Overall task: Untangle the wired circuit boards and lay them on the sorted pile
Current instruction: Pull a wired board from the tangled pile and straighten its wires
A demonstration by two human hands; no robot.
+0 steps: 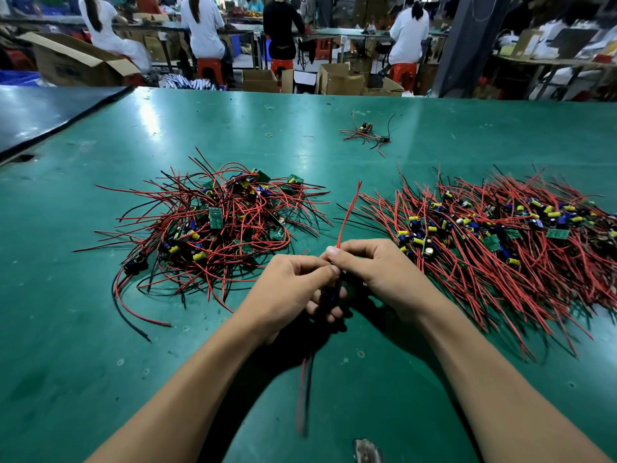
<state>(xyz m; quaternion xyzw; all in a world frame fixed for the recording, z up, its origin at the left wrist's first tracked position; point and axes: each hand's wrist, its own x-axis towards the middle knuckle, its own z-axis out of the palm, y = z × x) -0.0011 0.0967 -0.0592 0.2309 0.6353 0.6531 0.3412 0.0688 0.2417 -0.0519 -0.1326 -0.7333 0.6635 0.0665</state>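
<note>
Got 1 circuit board pinched in both hands, left hand and right hand curled round it just above the bench, between the tangled pile and the sorted pile. Probably best to run the red wire straight through the fingertips, then check the 2 hanging tails for snags before laying it on the right, wires lined up with the rest.
</note>
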